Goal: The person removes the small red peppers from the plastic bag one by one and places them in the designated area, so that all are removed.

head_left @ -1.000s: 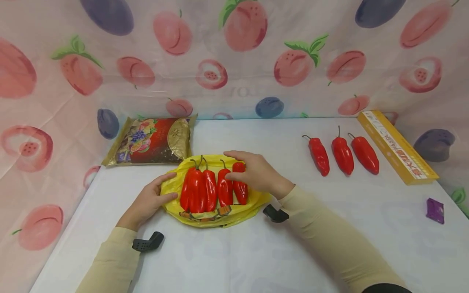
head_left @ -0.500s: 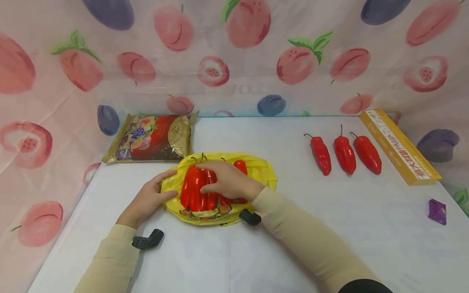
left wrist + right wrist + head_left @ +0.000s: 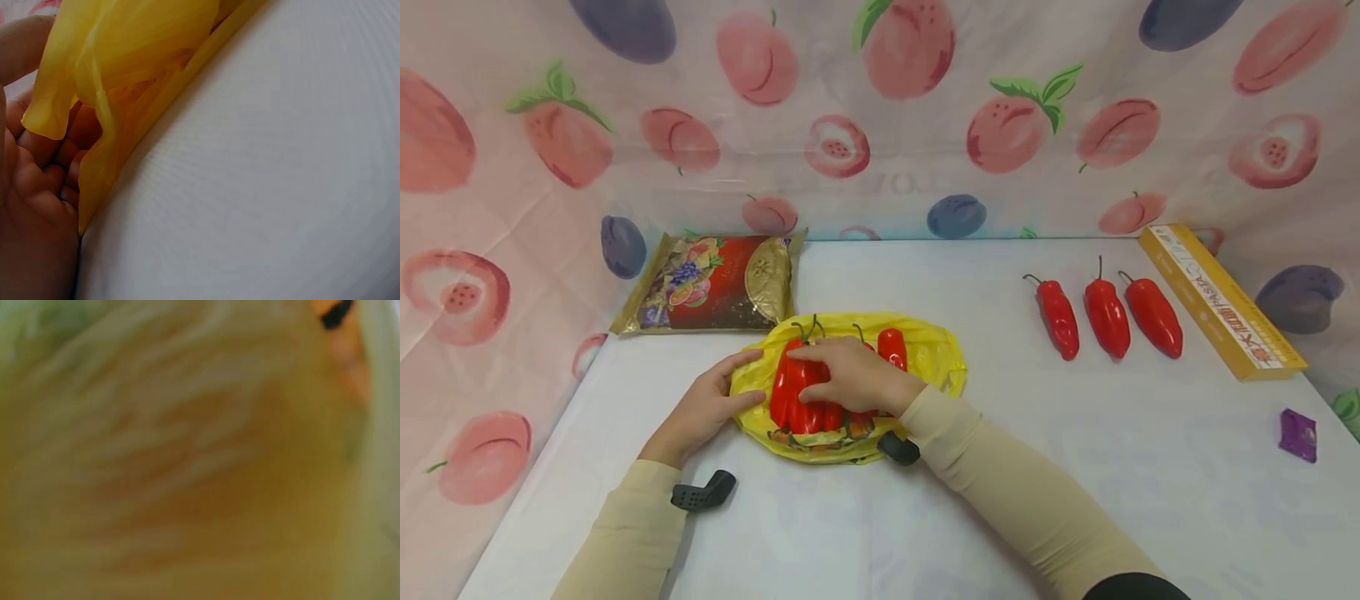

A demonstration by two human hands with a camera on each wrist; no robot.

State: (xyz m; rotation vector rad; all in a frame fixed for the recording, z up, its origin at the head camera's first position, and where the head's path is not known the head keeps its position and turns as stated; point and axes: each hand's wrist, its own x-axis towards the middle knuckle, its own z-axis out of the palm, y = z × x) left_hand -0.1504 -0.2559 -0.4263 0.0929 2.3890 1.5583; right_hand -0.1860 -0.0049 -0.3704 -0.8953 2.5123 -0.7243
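Note:
A yellow plastic bag [image 3: 938, 350] lies on the white table with several red chili peppers [image 3: 790, 387] on it, dark stems pointing away. My left hand [image 3: 703, 412] grips the bag's left edge, thumb toward the near side. In the left wrist view, the fingers [image 3: 44, 147] curl at the yellow film's edge. Above the peppers, my right hand [image 3: 853, 375] reaches across with thumb and forefinger spread on the left ones, hiding part of the middle ones. The upper end of one pepper [image 3: 892, 346] shows beyond this hand. Blurred yellow film [image 3: 187, 487] fills the right wrist view.
Three more red chili peppers [image 3: 1105, 318] lie in a row at the right. Beside them is a long yellow pasta box [image 3: 1225, 304], with a small purple packet [image 3: 1297, 435] nearer the right edge. A gold and brown food bag [image 3: 711, 283] lies at the back left.
My right hand has moved left from the rightmost pepper on the bag to the left group, then shifted slightly more. My left hand has stayed at the bag's edge.

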